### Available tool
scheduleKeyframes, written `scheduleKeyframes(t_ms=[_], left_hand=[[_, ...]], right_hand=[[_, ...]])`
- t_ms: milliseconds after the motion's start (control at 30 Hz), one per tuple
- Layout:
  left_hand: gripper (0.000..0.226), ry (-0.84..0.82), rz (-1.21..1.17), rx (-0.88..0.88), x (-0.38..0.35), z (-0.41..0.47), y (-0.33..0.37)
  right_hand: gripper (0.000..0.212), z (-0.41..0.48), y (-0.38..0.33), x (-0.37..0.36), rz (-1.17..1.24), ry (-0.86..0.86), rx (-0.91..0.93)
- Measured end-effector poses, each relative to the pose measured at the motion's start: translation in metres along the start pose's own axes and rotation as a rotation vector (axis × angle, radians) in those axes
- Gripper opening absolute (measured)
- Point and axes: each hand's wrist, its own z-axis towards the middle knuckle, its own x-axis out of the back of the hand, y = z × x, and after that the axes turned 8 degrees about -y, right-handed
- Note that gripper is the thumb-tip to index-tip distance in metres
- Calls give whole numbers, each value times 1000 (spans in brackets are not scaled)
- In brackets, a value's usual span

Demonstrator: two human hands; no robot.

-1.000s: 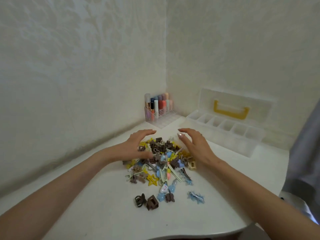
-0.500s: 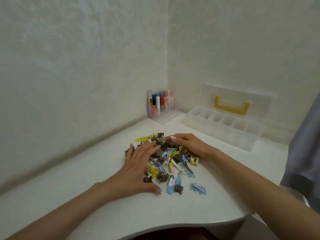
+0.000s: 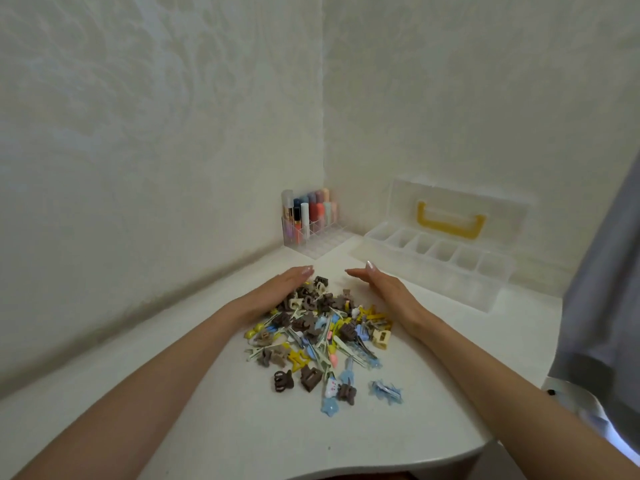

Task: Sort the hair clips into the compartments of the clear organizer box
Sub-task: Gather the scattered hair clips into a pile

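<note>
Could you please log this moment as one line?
hair clips: heaped | left hand: open, heap's left | right hand: open, heap's right | organizer box: open

So the left hand (image 3: 280,289) and right hand (image 3: 384,292) are both stretched out straight, with the messy pile of hair clips (image 3: 322,327) between them. The clear organizer box (image 3: 450,285) sits lid-up just past the right hand. A rack of lipstick tubes (image 3: 308,220) is further out beyond both.
</note>
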Motion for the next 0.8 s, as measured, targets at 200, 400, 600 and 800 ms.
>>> scheduleKeyframes(t_ms=[200,400,600,800], left_hand=[[55,-170,2,-33,-5,1,13],[49,-191,11,-91,-18,-14,17],[57,-129,0,-110,-21,-21,14],[74,49,-172,-144,-10,-21,17]], right_hand=[[54,-6,-8,-3,-23,-80,-15],[47,-23,-11,1,-16,-167,-14],[27,-34,-6,16,-306,112,135],[41,-18,19,59,-879,578,17]])
